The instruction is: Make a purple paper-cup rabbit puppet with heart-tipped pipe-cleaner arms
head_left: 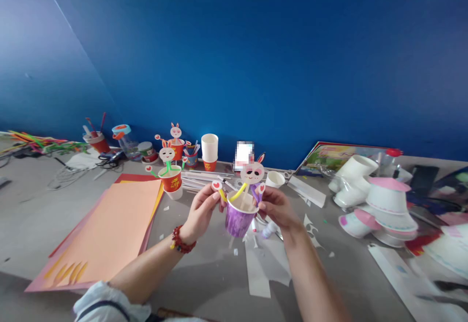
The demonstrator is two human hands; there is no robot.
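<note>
My two hands hold up a purple paper cup (237, 220) above the grey table (32, 224). A paper bunny head (252, 172) on a stick stands in the cup, with a yellow arm and a purple arm that end in heart tags. My left hand (202, 214), with a red bead bracelet on the wrist, pinches the yellow arm by its heart tag at the cup's left rim. My right hand (277, 208) grips the cup's right rim at the purple arm. Both hands are closed.
Orange and red paper sheets (109, 229) lie at the left. Two finished red bunny cups (170, 176), stacked white cups (209, 151), pen holders and chenille stems (40, 142) line the blue wall. White and pink paper bowls (387, 205) pile at the right. Paper strips (258, 268) lie under the hands.
</note>
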